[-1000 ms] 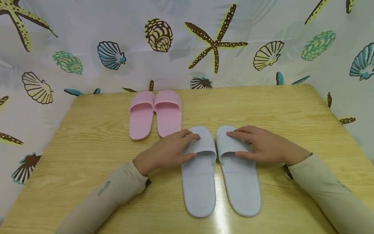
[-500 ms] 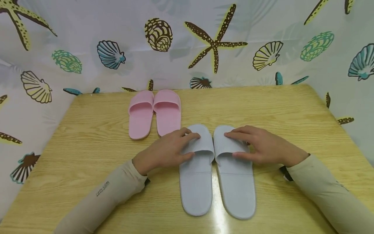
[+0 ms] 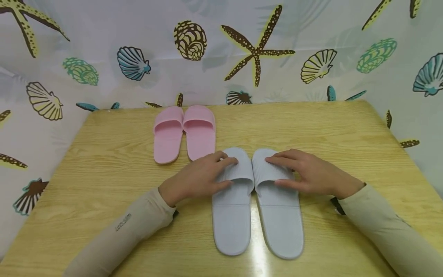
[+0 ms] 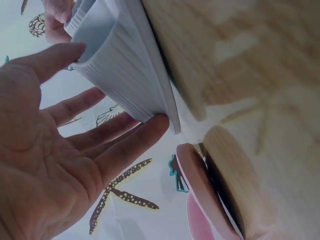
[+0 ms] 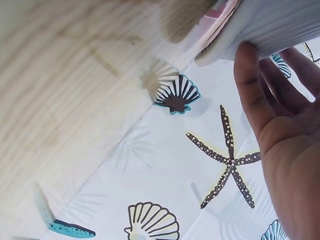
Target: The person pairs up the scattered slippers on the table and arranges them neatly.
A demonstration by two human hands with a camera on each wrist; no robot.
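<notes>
Two pale grey slide slippers lie side by side on the wooden table, toes pointing away. The left slipper (image 3: pixel 232 227) and the right slipper (image 3: pixel 282 231) meet at the straps, and a narrow gap runs between their heels. My left hand (image 3: pixel 200 177) rests on the outer side of the left slipper's strap, its thumb by the strap opening and its fingers spread toward the toe. Mirroring it, my right hand (image 3: pixel 315 173) lies against the right slipper's outer side. In the left wrist view the fingertips (image 4: pixel 157 122) touch the ribbed strap (image 4: pixel 122 65) with fingers fairly straight.
A smaller pair of pink slippers (image 3: pixel 167 144) stands at the table's back left, toes near the rear edge. The wooden table (image 3: pixel 104 161) is bordered at the back and sides by a white cloth (image 3: pixel 214 77) printed with shells and starfish.
The right grey slipper has slid a little left, narrowing the gap at the straps; the left one has shifted slightly left. Both hands keep nearly the same place, and the last half second shows little movement.
</notes>
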